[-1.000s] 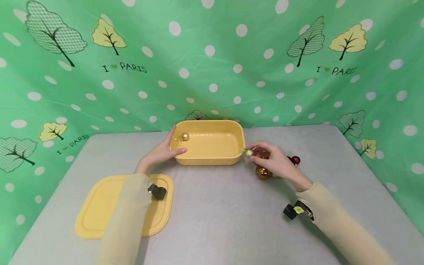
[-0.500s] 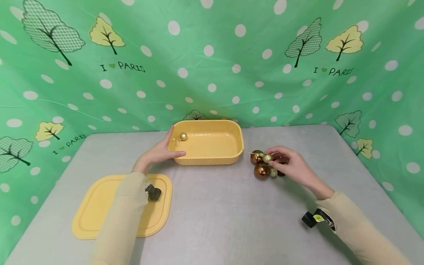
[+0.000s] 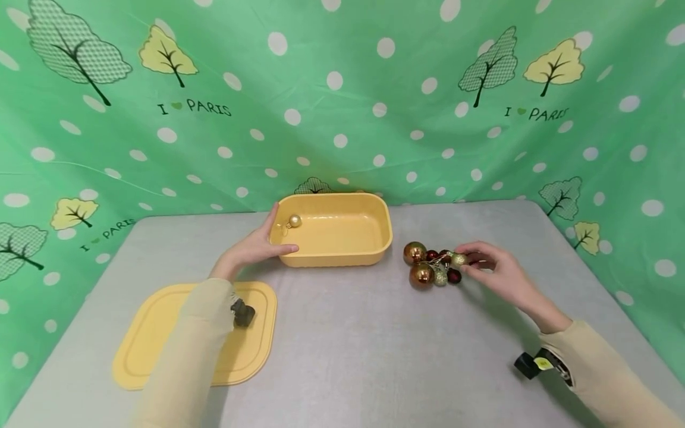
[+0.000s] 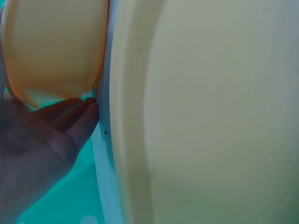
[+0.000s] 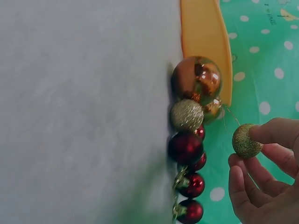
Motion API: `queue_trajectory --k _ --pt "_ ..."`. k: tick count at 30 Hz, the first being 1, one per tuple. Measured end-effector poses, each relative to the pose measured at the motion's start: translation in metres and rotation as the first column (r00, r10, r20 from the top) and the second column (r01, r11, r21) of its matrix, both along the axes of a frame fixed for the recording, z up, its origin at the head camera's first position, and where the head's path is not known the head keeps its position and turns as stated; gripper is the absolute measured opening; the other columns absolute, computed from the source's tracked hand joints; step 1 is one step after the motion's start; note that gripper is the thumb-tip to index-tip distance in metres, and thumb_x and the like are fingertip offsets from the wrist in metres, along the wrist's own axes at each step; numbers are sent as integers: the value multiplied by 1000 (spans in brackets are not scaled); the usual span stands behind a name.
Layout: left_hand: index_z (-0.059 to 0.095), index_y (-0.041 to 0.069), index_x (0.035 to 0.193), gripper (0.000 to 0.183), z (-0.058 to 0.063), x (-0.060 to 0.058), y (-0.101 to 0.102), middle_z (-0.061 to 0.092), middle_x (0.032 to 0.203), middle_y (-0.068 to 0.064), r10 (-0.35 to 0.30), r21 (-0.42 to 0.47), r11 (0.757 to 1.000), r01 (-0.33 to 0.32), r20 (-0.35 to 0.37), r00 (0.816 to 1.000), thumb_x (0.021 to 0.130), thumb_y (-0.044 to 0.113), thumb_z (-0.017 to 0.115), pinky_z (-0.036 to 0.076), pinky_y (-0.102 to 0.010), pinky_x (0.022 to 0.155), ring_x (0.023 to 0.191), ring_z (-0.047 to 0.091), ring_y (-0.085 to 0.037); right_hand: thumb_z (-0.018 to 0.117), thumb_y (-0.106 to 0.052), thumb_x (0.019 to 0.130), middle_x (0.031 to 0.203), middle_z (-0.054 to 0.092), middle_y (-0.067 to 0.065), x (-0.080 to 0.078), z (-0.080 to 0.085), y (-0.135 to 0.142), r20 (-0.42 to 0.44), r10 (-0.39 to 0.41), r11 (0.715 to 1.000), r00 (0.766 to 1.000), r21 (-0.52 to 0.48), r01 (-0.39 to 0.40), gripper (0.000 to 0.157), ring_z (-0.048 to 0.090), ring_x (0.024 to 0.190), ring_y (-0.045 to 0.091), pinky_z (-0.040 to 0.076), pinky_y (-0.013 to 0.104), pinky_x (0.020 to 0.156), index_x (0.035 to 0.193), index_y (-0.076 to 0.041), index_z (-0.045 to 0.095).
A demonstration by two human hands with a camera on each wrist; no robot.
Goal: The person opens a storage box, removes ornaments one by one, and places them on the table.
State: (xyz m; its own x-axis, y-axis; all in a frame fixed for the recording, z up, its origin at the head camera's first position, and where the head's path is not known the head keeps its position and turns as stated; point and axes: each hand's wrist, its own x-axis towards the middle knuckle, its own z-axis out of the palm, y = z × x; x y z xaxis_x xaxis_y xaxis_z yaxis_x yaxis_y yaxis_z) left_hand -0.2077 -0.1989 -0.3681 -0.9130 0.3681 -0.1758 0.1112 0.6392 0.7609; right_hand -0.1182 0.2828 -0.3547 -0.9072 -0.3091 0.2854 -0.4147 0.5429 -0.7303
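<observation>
My left hand grips the left end of a yellow rectangular box, thumb over the rim and fingers along the outside. Inside, near the back left corner, lies a small shiny gold bauble. My right hand pinches a small glittery gold bauble between thumb and fingers; its thin loop hangs free in the right wrist view. Just below and left of it, more baubles lie clustered: two large copper ones, a glittery gold one and several dark red ones.
A yellow lid lies flat at the front left, partly under my left forearm. The grey table runs back to a green dotted curtain, close behind the box.
My right hand has moved right, from beside the box's right end to over the bauble cluster, still pinching the glittery gold bauble. The left hand keeps its grip on the box.
</observation>
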Motion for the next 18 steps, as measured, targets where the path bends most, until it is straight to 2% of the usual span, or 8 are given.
queue_trajectory --k 11,18 --pt "-21 18 152 117 3 1 0 -9 157 -23 -4 12 1000 4 3 1000 85 39 72 7 -55 113 142 4 -44 70 7 82 106 66 21 7 -16 18 9 -82 994 997 79 81 32 60 85 5 50 17 74 114 4 64" --pt "-22 19 151 117 0 0 0 -10 157 -21 1 21 1000 -2 14 1000 85 40 72 6 -55 113 142 3 -43 71 0 83 101 67 19 9 -19 23 56 -141 981 988 145 132 29 63 80 15 52 21 69 112 3 65"
